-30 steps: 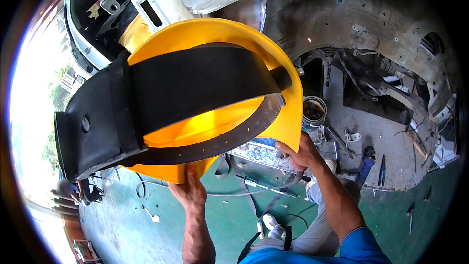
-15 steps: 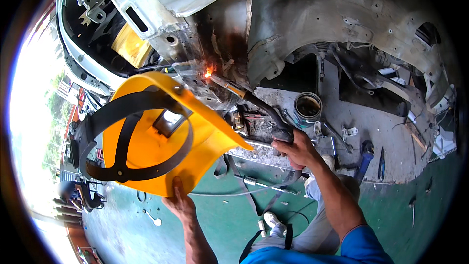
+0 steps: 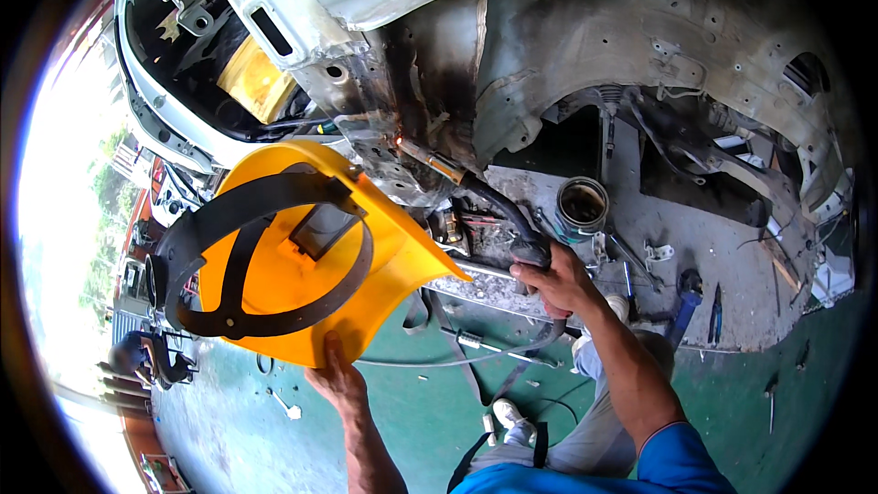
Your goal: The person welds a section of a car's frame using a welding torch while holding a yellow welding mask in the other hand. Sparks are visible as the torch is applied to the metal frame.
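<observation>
My left hand (image 3: 338, 377) grips the lower edge of a yellow welding mask (image 3: 366, 297), its thumb on the inner face. The mask's black headband (image 3: 240, 261) faces me, and its dark viewing window shows inside. Wrapped round the handle of a welding torch (image 3: 494, 201) is my right hand (image 3: 553, 279). The torch nozzle reaches up and left to a scorched, partly bare panel of a car body (image 3: 430, 82). A small red glow shows at the nozzle tip, against the metal.
An open tin (image 3: 582, 206) stands on a grey platform (image 3: 658, 238) under the wheel arch, among hand tools. A blue-handled tool (image 3: 684, 306) lies near its edge. Straps and a cable (image 3: 439, 363) cross the green floor. Another person (image 3: 137, 357) sits far left.
The bright orange flare at the torch tip has shrunk to a small red glow. The car body sits slightly further right and lower in view. Both hands keep their holds.
</observation>
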The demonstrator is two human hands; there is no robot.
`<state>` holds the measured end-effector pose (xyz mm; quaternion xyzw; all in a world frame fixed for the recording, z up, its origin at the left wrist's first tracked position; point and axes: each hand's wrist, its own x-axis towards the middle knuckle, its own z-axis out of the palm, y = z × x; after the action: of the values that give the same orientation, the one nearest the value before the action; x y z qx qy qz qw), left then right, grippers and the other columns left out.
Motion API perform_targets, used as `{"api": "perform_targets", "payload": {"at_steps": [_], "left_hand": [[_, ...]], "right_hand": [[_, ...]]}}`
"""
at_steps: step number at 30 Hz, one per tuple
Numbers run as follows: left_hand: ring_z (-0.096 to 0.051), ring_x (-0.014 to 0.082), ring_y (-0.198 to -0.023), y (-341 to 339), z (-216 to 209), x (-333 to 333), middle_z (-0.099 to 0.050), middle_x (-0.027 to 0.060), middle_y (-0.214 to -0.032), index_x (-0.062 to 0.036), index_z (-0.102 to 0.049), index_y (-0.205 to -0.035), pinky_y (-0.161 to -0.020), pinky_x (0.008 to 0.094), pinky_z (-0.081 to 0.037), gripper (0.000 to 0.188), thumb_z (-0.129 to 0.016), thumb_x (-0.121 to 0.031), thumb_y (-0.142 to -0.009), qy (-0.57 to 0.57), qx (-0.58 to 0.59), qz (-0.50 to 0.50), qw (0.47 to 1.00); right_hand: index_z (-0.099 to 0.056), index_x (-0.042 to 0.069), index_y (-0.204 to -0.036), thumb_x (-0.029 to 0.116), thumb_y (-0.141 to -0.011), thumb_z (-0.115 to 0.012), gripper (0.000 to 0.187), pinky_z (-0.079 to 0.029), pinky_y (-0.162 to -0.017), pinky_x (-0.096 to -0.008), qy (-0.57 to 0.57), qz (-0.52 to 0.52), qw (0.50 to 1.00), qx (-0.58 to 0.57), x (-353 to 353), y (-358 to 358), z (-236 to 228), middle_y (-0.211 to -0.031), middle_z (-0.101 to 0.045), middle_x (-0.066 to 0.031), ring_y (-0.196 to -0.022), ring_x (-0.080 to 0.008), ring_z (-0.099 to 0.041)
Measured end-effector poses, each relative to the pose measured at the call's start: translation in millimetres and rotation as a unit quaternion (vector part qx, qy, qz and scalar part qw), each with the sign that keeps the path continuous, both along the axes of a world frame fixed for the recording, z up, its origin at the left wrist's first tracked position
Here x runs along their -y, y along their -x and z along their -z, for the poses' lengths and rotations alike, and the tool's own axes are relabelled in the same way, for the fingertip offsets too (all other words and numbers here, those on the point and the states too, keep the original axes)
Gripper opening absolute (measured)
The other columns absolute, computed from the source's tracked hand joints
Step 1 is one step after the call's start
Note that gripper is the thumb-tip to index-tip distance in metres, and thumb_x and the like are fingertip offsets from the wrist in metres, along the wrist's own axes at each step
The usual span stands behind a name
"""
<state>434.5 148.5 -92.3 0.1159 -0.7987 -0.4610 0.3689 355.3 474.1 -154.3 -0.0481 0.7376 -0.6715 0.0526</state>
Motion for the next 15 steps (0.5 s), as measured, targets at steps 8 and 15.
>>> {"api": "perform_targets", "payload": {"at_steps": [8, 15], "left_hand": [[-0.059, 0.0181, -0.083, 6.2, -5.4, -12.1, -0.07, 0.0117, -0.094, 0.0078, -0.064, -0.109, -0.077, 0.0345, -0.049, 0.033, -0.064, -0.023, -0.097, 0.006, 0.019, 0.017, 1.0], [-0.06, 0.0172, -0.081, 9.5, -11.4, -17.7, -0.07, 0.0108, -0.092, 0.0066, -0.064, -0.108, -0.076, 0.0336, -0.049, 0.032, -0.065, -0.023, -0.096, 0.013, 0.032, 0.045, 0.998]], "right_hand": [[-0.062, 0.001, -0.112, 0.024, -0.088, -0.076, 0.036, -0.049, -0.062, -0.0321, -0.016, 0.001, 1.0, -0.012, -2.0, 1.3, 0.9, -0.079, -0.065, -0.007, -0.066, -0.0152, -0.06], [-0.06, 0.001, -0.11, 0.021, -0.089, -0.075, 0.033, -0.046, -0.056, -0.03, -0.001, -0.009, 1.0, 0.02, -0.9, -2.9, -16.3, -0.073, -0.06, -0.0033, -0.061, -0.0122, -0.055]]}}
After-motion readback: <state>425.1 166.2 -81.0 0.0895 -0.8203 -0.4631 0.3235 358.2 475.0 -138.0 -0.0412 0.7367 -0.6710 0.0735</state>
